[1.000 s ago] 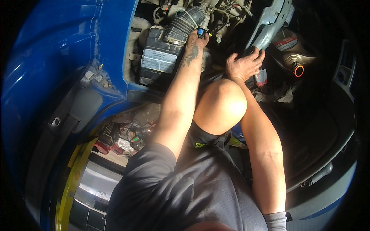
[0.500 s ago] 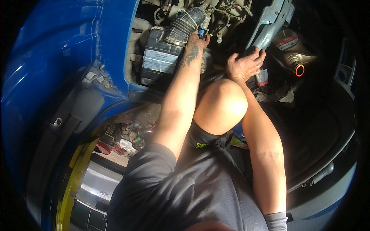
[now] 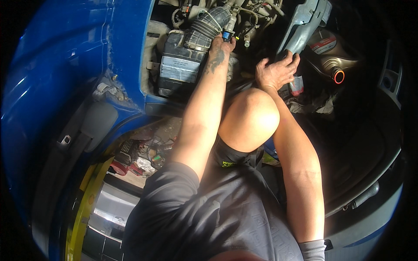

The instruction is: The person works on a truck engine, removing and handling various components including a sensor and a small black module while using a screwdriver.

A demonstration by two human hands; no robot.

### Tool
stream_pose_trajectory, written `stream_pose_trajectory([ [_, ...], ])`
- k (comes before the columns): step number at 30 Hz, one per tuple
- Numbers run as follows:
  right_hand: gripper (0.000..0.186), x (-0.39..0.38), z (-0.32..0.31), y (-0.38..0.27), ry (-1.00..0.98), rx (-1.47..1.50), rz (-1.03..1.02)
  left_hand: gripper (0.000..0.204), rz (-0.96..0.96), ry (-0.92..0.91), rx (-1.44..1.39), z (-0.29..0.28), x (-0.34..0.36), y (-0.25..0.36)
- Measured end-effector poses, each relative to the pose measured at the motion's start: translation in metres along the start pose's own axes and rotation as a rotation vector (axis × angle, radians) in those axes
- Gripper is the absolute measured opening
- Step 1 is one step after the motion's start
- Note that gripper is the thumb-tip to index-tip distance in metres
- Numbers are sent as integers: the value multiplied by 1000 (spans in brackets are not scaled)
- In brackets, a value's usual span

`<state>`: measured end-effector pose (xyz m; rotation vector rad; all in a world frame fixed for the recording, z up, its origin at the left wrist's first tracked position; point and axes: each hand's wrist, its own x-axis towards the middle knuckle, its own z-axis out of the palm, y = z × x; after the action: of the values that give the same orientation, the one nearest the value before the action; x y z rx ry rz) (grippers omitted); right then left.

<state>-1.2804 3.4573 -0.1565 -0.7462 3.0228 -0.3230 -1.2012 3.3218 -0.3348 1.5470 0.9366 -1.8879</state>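
My left hand [image 3: 221,46] is closed round a black cylindrical part with a blue band [image 3: 227,35], in the engine bay. The part sits against a pale metal fitting beside a ribbed black air duct [image 3: 204,28]; my fingers hide its lower end. Just left of that wrist stands a black box with a white label [image 3: 179,68]. My right hand [image 3: 274,74] leans with spread, bent fingers against the lower end of a grey metal bracket [image 3: 300,40]. My raised knee [image 3: 249,119] is between my forearms.
A gold-brown bottle with an orange-rimmed neck [image 3: 331,58] lies right of the bracket. Blue bodywork [image 3: 56,52] and a seat belt buckle [image 3: 65,139] are at left. Tools and cables [image 3: 146,154] lie below them. A dark door panel [image 3: 357,152] curves along the right.
The view has shifted very slightly. Both hands keep their places, the left on the blue-banded part and the right at the bracket.
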Motion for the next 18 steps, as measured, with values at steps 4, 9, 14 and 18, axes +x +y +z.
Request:
stream_pose_trajectory([
  [4,73,0,-2,0,9,-1,-10,22,-9,-13,57,-1,3,4],
  [9,75,1,0,1,-9,20,16,19,15,30,3,1,1,-1],
  [14,75,0,-3,-2,-16,45,16,21,27,-22,15,-2,2,4],
  [18,75,1,-3,1,2,45,13,19,-16,11,74,1,-5,1],
])
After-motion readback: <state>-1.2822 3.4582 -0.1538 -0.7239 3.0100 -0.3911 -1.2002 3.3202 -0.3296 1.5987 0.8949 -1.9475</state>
